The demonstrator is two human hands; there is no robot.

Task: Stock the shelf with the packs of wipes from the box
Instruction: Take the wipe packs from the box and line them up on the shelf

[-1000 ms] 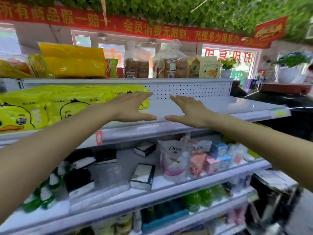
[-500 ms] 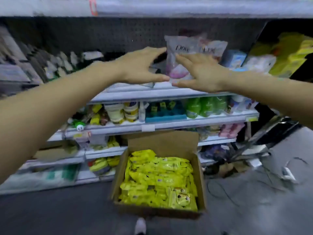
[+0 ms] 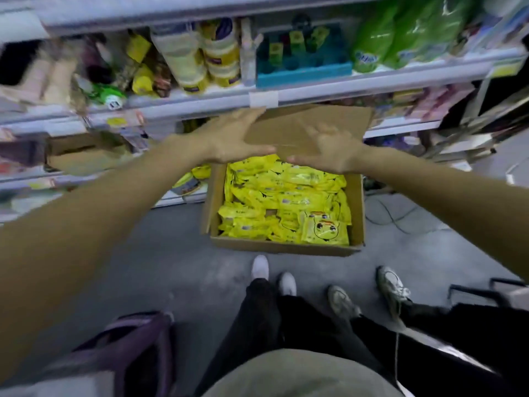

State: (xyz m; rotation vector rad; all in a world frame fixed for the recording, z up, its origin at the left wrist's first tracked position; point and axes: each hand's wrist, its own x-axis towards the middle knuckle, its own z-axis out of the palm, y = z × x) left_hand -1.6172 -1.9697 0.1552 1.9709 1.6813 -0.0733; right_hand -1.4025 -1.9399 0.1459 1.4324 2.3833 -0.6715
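Note:
An open cardboard box (image 3: pixel 283 247) stands on the grey floor below the shelves, full of yellow packs of wipes (image 3: pixel 286 204) with a duck face printed on them. Its back flap (image 3: pixel 309 124) stands up against the shelving. My left hand (image 3: pixel 229 138) and my right hand (image 3: pixel 329 150) hover side by side above the far end of the box, fingers spread and straight, holding nothing. Neither hand touches a pack.
Shelves (image 3: pixel 286 93) above the box carry jars, green pouches and a teal tray. A second cardboard box (image 3: pixel 83 156) sits on a lower shelf at left. Another person's shoes (image 3: pixel 392 287) stand on the floor at right. A purple bag (image 3: pixel 128 339) hangs near my left side.
The view has swung down from the upper shelf with yellow packs to the box on the floor. Both empty hands came down with it and now hang over the box.

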